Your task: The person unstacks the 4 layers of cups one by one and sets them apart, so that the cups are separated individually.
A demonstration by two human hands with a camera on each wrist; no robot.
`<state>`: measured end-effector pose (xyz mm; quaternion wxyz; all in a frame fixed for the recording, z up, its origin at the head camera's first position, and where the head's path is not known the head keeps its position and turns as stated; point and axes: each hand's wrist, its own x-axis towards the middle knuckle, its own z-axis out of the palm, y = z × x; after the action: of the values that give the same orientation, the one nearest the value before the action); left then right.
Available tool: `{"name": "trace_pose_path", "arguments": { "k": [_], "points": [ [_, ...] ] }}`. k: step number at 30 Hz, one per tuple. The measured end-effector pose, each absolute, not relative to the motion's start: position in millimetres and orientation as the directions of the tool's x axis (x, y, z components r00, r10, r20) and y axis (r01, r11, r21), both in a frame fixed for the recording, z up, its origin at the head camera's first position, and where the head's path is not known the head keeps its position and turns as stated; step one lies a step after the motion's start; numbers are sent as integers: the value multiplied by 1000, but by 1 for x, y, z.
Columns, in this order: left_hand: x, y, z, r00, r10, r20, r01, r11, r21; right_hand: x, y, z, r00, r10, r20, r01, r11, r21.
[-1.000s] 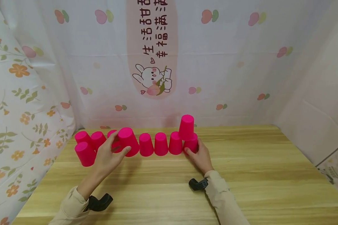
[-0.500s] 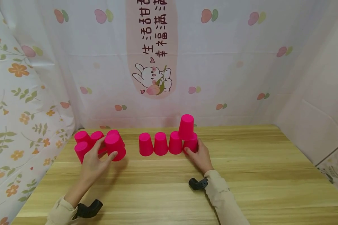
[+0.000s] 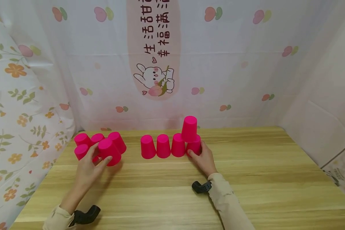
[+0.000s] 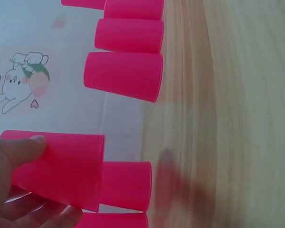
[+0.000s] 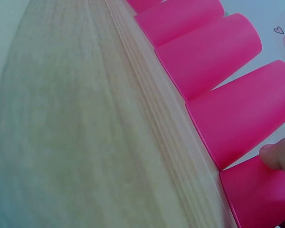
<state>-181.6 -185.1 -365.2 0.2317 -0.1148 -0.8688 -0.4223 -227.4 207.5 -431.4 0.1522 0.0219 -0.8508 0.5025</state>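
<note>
My left hand [image 3: 87, 169] grips an upside-down pink plastic cup [image 3: 110, 152] between thumb and fingers. In the left wrist view this cup [image 4: 61, 166] is tilted in the grasp, its rim overlapping another cup [image 4: 126, 185] behind it. On the right, my right hand [image 3: 204, 159] holds the end cup [image 3: 193, 147] of a row of upturned pink cups [image 3: 163, 147]. One more cup [image 3: 189, 129] stands on top, over the last two of that row. The right wrist view shows the thumb [image 5: 278, 154] against the side of the end cup [image 5: 259, 192].
Several other upturned pink cups [image 3: 82, 139] cluster at the table's back left, partly hidden by the left hand. The wooden table [image 3: 161, 191] ends at the back against a printed white curtain [image 3: 233, 70]. A flowered curtain [image 3: 20, 127] hangs along the left side.
My left hand has moved left with its cup, away from the row and over toward the cluster. The right hand and the stacked cup have stayed in place.
</note>
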Motion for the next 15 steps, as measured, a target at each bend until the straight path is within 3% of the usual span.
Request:
{"name": "trace_pose_path", "arguments": {
  "k": [15],
  "points": [
    [-184, -197, -376, -892, 18, 452, 343, 677, 651, -226, 206, -431, -958, 118, 260, -170, 496, -851]
  ]
}}
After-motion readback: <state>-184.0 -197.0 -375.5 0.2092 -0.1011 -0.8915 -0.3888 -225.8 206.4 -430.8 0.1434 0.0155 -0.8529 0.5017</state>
